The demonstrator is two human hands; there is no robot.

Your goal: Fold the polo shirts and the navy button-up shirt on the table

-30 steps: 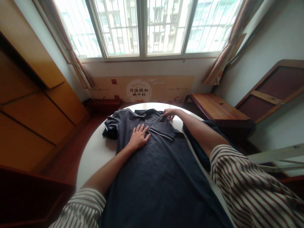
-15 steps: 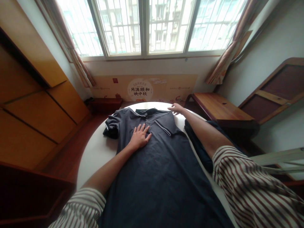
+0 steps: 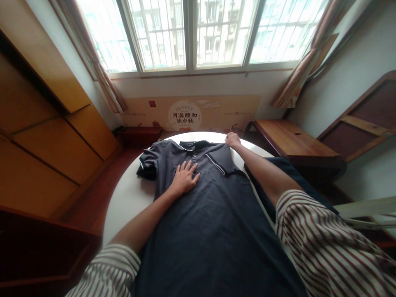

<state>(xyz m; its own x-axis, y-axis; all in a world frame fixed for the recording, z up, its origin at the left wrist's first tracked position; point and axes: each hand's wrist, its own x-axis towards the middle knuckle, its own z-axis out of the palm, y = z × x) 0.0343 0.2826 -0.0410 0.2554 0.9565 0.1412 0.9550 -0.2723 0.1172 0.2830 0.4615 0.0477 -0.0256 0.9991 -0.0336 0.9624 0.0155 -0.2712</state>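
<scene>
A dark grey polo shirt point(image 3: 210, 218) lies front side up, its collar toward the window and its hem toward me. My left hand point(image 3: 185, 178) rests flat on the chest just below the buttons, fingers spread. At the shirt's far right shoulder, my right hand point(image 3: 233, 140) is closed, with the fingers curled on the fabric edge. The right sleeve point(image 3: 218, 161) is folded inward over the front, its white-piped cuff showing. On the other side, the left sleeve point(image 3: 147, 164) lies bunched near the table's edge.
The shirt lies on a round white table point(image 3: 123, 202). A dark folded garment point(image 3: 278, 167) sits by the table's right side, partly under my right arm. Beyond stand a wooden bench point(image 3: 297, 138) and a printed banner point(image 3: 216, 113) beneath the window. Wooden cabinets point(image 3: 46, 152) line the left.
My right hand has gone from fingers stretched out beside the shoulder to closed on the shirt's edge. The left hand stays on the chest. The view has shifted slightly.
</scene>
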